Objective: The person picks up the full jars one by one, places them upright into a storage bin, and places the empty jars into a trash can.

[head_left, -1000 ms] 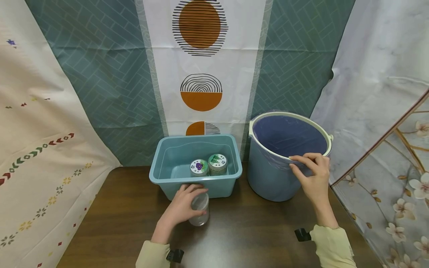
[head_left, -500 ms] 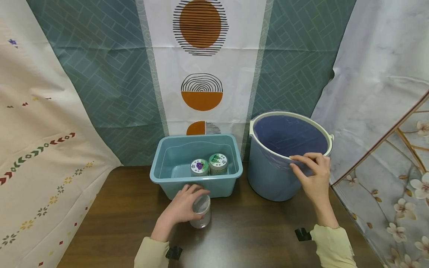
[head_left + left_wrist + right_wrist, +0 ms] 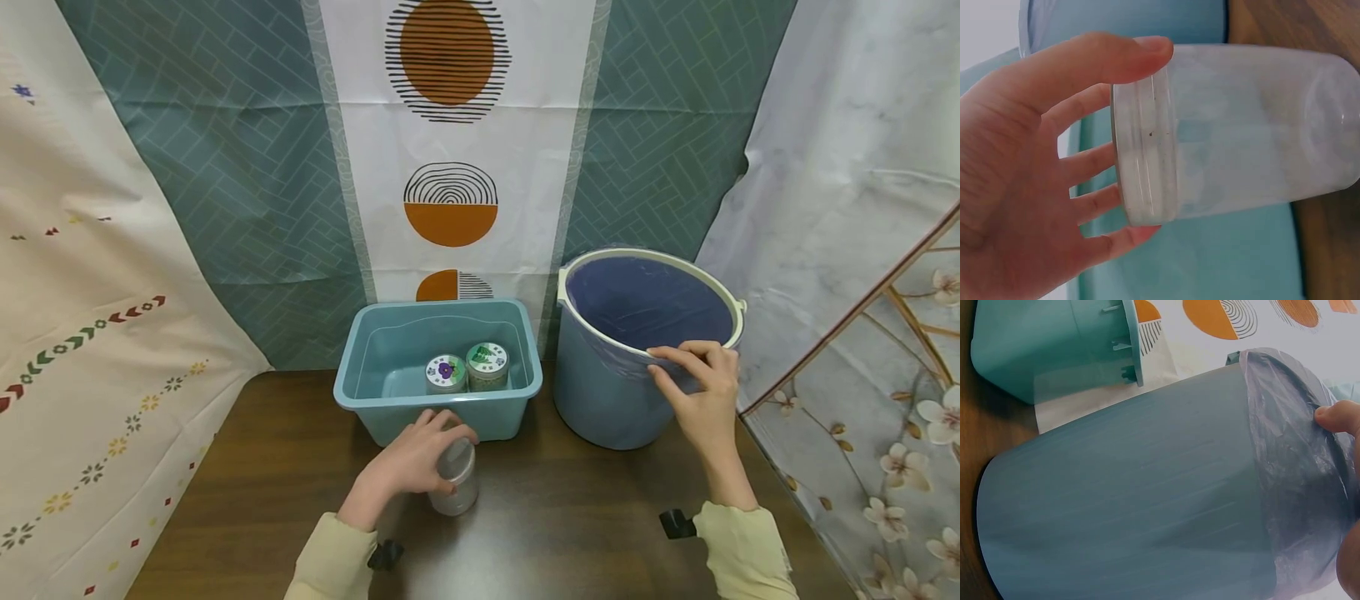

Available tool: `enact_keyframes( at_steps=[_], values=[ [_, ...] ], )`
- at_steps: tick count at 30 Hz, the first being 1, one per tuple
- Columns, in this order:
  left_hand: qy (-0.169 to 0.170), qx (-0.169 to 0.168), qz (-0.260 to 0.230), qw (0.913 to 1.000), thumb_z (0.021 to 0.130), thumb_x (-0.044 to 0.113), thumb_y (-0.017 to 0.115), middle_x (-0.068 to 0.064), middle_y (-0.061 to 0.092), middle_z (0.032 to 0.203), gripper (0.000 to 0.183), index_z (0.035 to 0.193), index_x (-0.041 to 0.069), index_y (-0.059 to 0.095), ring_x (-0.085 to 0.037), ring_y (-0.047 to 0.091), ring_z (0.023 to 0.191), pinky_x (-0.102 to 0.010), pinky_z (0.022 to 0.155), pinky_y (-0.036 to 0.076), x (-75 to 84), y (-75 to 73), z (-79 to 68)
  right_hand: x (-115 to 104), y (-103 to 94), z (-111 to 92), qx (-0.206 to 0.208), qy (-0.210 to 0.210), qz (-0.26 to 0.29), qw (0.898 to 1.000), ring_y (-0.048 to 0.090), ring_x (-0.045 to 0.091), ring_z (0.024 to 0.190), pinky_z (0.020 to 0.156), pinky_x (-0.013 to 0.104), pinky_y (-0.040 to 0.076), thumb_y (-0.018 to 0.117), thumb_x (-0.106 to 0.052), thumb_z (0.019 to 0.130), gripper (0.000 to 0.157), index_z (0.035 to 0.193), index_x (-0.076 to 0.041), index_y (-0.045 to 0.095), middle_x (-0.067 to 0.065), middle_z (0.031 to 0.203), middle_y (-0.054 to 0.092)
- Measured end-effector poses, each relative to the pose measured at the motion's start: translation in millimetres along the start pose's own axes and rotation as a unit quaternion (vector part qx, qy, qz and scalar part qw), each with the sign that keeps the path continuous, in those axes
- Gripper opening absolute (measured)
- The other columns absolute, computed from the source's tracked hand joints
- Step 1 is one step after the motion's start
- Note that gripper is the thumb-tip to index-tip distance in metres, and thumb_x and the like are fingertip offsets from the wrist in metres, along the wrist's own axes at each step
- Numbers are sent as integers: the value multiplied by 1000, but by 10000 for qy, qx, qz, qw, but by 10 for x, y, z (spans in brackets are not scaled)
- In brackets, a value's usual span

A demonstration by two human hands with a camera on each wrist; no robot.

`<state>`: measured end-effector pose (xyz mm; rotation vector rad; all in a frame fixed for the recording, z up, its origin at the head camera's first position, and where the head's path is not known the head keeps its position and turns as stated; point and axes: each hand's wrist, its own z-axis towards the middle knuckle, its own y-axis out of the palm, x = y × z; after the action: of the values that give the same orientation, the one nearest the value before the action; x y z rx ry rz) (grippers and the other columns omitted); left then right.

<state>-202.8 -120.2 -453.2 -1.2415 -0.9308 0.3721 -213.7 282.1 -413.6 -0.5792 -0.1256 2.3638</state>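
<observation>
Left hand (image 3: 408, 462) with clear jar (image 3: 454, 477) drifts slightly right along desk (image 3: 585, 525), from about bin's front middle toward its right half. Fingers (image 3: 450, 421) wrap further over jar top. Left sleeve (image 3: 330, 560) slides left and lower. Jar leans a bit more.

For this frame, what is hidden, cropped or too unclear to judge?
- Clear jar in the left hand: contents unreadable; its frosted wall blurs the left wrist view.
- Two lidded jars in the tub: lid pictures too small in the head view; bodies hidden by the tub's front wall.
- Bucket bottom: hidden by its rim and liner bag.
- Right hand: cut off by the edge in the right wrist view.
</observation>
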Motion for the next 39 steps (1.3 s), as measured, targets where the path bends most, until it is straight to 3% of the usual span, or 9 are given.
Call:
enact_keyframes(
  at_steps=[5, 11, 22, 31, 39],
  values=[
    [260, -218, 264, 9991, 69, 23, 88, -1, 55, 122, 58, 122, 25, 62, -21, 47, 110, -42, 85, 50, 90, -155, 58, -2, -4, 4, 2, 7, 13, 10000, 37, 1, 96, 94, 27, 20, 80, 8, 68, 30, 95, -6, 79, 19, 93, 58],
    [489, -796, 222, 9954, 72, 25, 87, 3, 54, 125, 59, 125, 29, 61, -18, 48, 113, -34, 86, 53, 207, -329, 127, -6, -7, 3, -24, -5, -16, 10000, 37, 0, 96, 94, 27, 20, 80, 6, 70, 28, 95, -6, 79, 19, 93, 58],
    [1004, -1527, 768, 9802, 75, 34, 86, -1, 51, 136, 58, 126, 32, 58, -22, 45, 119, -36, 90, 52, 477, -701, 387, -17, -13, 6, -50, -6, -41, 10000, 37, 1, 97, 94, 27, 20, 80, 6, 70, 28, 95, -7, 79, 17, 94, 58],
    [1271, -1761, 1255, 9680, 76, 34, 85, 0, 52, 134, 60, 129, 31, 56, -20, 47, 119, -37, 94, 51, 651, -988, 618, -12, -15, 3, -50, -20, -40, 10000, 36, 1, 97, 95, 27, 20, 81, 8, 69, 30, 95, -6, 79, 18, 94, 58],
    [1436, -1786, 1139, 9667, 80, 32, 83, 0, 50, 139, 62, 134, 32, 54, -21, 43, 122, -36, 98, 48, 848, -1228, 844, -10, 4, -5, 53, -36, -79, 9999, 37, 4, 95, 94, 26, 19, 80, 15, 61, 35, 91, -3, 78, 20, 92, 58]
  ],
)
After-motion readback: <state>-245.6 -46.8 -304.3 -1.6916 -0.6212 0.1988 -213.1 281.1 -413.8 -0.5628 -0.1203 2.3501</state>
